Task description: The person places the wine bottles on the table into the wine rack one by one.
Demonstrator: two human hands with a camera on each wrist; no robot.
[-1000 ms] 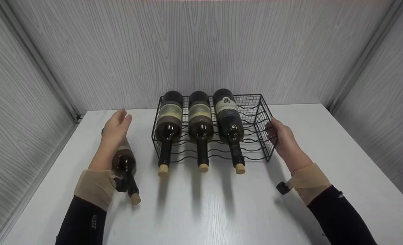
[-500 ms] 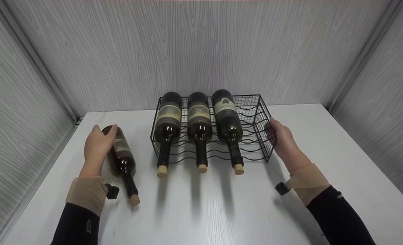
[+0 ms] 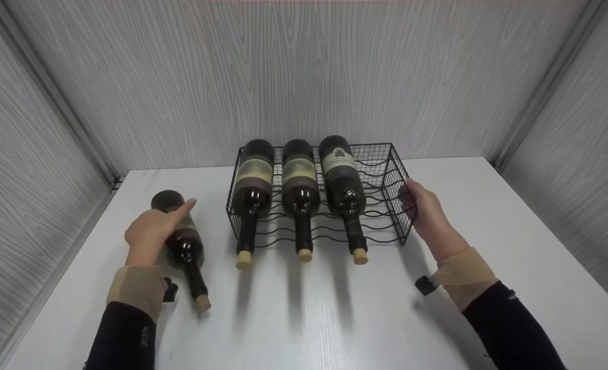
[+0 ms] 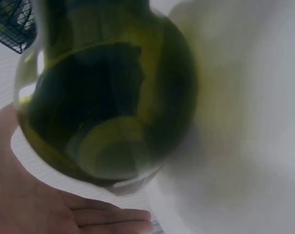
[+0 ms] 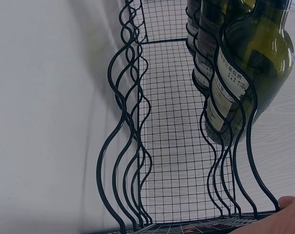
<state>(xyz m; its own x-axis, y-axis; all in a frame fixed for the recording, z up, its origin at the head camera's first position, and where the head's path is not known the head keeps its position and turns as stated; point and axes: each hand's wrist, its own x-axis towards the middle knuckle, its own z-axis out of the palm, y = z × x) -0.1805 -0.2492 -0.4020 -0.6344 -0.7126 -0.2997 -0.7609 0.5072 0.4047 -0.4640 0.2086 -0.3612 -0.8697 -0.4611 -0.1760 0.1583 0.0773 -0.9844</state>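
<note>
On the left in the head view, a corked wine bottle (image 3: 186, 249) lies on the table, its neck toward me. My left hand (image 3: 151, 230) is at its left side, thumb stretched across the label area. The left wrist view shows straight fingers (image 4: 110, 217) near the bottle's glass (image 4: 108, 107); contact there is unclear. A black wire wine rack (image 3: 397, 180) holds three bottles: left (image 3: 252, 195), middle (image 3: 301, 195), right (image 3: 346, 190). My right hand (image 3: 430, 213) rests against the rack's right side panel from outside, its fingers partly seen through the mesh.
The white table (image 3: 304, 313) meets a grey wood-grain back wall (image 3: 304, 77). Similar panels stand at left and right. Vacant wavy slots of the rack lie to the right of the third bottle.
My left hand has come down from above the lying bottle to its left side, and its thumb now crosses the bottle. My right hand stays at the rack.
</note>
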